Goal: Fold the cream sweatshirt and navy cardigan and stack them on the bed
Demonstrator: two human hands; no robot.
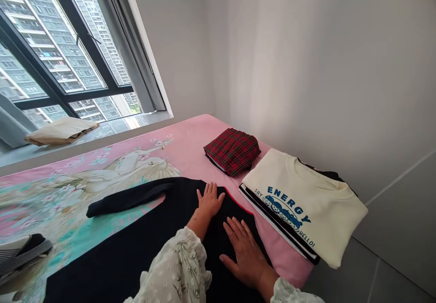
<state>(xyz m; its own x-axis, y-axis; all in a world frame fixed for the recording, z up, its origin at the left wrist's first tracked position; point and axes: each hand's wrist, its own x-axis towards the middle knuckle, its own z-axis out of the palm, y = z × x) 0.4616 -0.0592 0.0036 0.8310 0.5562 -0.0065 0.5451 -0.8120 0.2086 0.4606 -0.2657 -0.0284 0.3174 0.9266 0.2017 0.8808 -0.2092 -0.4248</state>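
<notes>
A dark long-sleeved garment [136,244] lies spread on the bed, with one sleeve stretched out to the left and a thin red trim along its right edge. My left hand [209,199] presses flat on its upper part, fingers spread. Closer to me, my right hand [245,254] rests flat on the same garment with its thumb apart. Neither hand grips anything. To the right of my hands is a stack of folded tops, with a cream T-shirt [296,203] bearing blue "ENERGY" lettering uppermost. The garment's near part is partly hidden by my sleeves.
A folded red plaid garment [233,151] sits toward the bed's far corner. Striped clothing [23,257] lies at the left edge. The bed has a pink floral sheet [200,128]. A beige folded item [61,130] lies on the windowsill. A wall stands behind the stack.
</notes>
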